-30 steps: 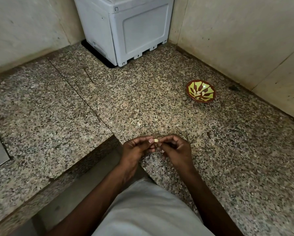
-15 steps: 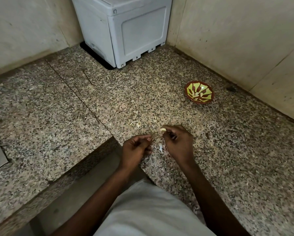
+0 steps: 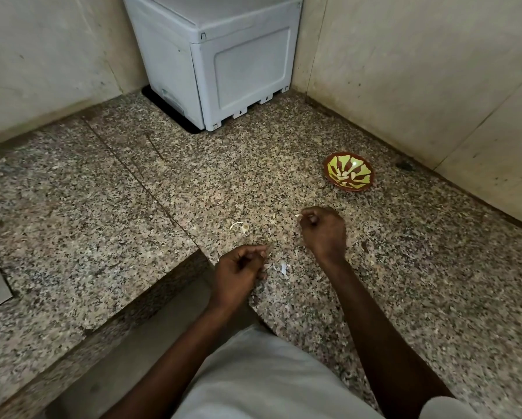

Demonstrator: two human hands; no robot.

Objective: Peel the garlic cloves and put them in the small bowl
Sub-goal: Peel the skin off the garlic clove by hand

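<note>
- Step in hand: carrying a peeled clove to the bowl.
- The right hand pinches the clove at its fingertips, near the bowl but short of it.
- The left hand sits further from the bowl, fingers curled; whether it holds peel, I cannot tell.
- Peel scraps lie just beside the left hand.
- Next, judging by this: reach over the bowl's rim and let the clove drop.
</note>
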